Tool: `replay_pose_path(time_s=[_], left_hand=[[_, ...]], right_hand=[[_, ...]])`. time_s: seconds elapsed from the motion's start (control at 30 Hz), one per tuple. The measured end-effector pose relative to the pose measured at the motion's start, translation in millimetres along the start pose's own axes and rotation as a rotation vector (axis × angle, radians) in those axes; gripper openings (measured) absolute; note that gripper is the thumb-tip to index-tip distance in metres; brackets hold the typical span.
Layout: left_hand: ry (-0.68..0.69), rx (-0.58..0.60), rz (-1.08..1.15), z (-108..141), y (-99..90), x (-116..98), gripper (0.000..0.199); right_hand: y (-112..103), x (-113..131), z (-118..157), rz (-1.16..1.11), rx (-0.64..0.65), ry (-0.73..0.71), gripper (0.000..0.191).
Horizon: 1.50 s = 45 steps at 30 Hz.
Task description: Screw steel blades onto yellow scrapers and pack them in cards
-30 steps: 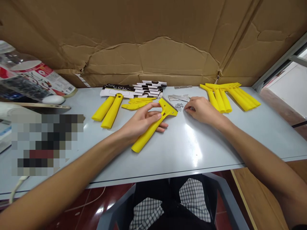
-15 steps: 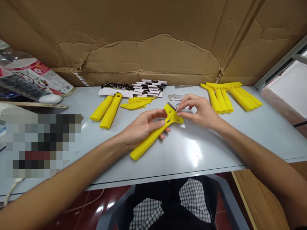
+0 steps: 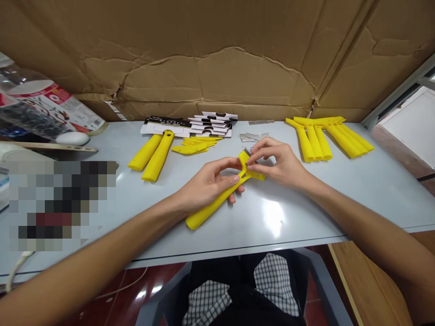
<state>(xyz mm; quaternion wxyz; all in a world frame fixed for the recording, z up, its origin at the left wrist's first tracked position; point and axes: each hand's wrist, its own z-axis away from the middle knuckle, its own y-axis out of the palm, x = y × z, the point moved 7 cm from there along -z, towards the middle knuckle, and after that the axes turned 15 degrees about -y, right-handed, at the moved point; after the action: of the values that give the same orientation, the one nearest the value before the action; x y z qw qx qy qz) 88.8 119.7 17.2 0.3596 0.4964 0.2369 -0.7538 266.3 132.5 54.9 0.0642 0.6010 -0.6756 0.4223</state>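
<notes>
A yellow scraper (image 3: pixel 215 203) lies across my left hand (image 3: pixel 217 181), which grips it near the neck with the thumb on top. The scraper's head points up and to the right, with a metal blade along its edge. My right hand (image 3: pixel 277 160) pinches thumb and forefinger together against the middle of the head; whatever is between the fingertips is too small to make out. A small screw (image 3: pixel 258 174) shows in the near end of the head. Loose metal blades (image 3: pixel 253 136) lie just behind my right hand.
Two yellow handles (image 3: pixel 154 163) and flat yellow pieces (image 3: pixel 192 147) lie to the left, before black-and-white cards (image 3: pixel 207 124). Several yellow scrapers (image 3: pixel 314 140) rest at right. A tilted jar (image 3: pixel 57 102) and a white mouse (image 3: pixel 72 138) stand far left. Cardboard (image 3: pixel 217 72) walls the back.
My right fingertips have moved from the blade edge onto the middle of the scraper's head. The scraper and my left hand have shifted slightly right and down.
</notes>
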Motion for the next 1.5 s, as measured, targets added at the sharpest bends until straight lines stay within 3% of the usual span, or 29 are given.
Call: replay_pose_path(time_s=[0.27, 0.67, 0.8, 0.9, 1.0, 1.1, 1.23, 1.5], left_hand=[[-0.01, -0.029, -0.013, 4, 0.9, -3, 0.032], [-0.012, 0.017, -0.048, 5, 4.1, -2, 0.034], [-0.021, 0.016, -0.01, 3, 2.6, -1, 0.034], [-0.016, -0.018, 0.041, 0, -1.1, 0, 0.033], [-0.02, -0.092, 0.091, -1, -6.2, 3, 0.029], [-0.03, -0.175, 0.143, -2, -11.1, 5, 0.027], [-0.021, -0.251, 0.176, -1, -14.9, 4, 0.028], [0.009, -0.293, 0.16, 0, -15.0, 1, 0.029]], right_hand=[[4, -15, 4, -0.272, -0.078, 0.332, 0.04], [10, -15, 9, -0.325, -0.092, 0.439, 0.051], [8, -17, 7, -0.288, -0.044, 0.437, 0.054], [-12, -13, -1, -0.093, 0.012, 0.326, 0.048], [-45, -8, -8, 0.413, 0.103, 0.144, 0.024], [-65, -26, -1, 0.723, 0.297, 0.202, 0.024], [-69, -53, 12, 0.79, 0.447, 0.268, 0.029], [-66, -65, 16, 0.798, 0.423, 0.351, 0.029]])
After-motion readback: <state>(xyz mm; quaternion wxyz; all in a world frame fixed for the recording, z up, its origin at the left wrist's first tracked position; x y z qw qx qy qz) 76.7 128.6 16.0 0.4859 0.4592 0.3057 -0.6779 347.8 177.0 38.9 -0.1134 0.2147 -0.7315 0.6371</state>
